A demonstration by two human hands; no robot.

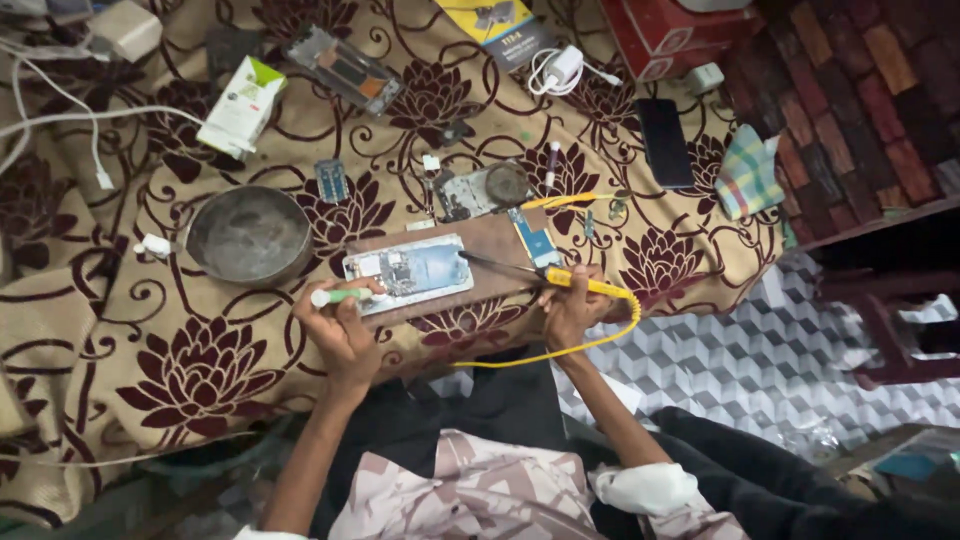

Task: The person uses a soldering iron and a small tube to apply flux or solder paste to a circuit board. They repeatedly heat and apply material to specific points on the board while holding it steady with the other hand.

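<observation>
Phone (408, 272), opened with its back off and circuitry exposed, lies flat on a brown board (500, 245) on the bench (200, 370), which is covered by a tan cloth with dark floral print. Left hand (343, 328) rests at the phone's near left corner, grip closed around a small green-and-white tool (337, 296) held level beside the phone edge. Right hand (572, 305) sits at the board's right end, grip closed on a yellow-handled soldering iron (575, 282); its dark tip points left and ends just beside the phone's right edge. Whether the tip touches the phone cannot be told. Yellow cord (590, 340) loops from the iron handle below the right hand. Round metal bowl (249, 235) stands left of the board, near the phone. Second, black phone (665, 142) lies face down well apart, toward the far right.
</observation>
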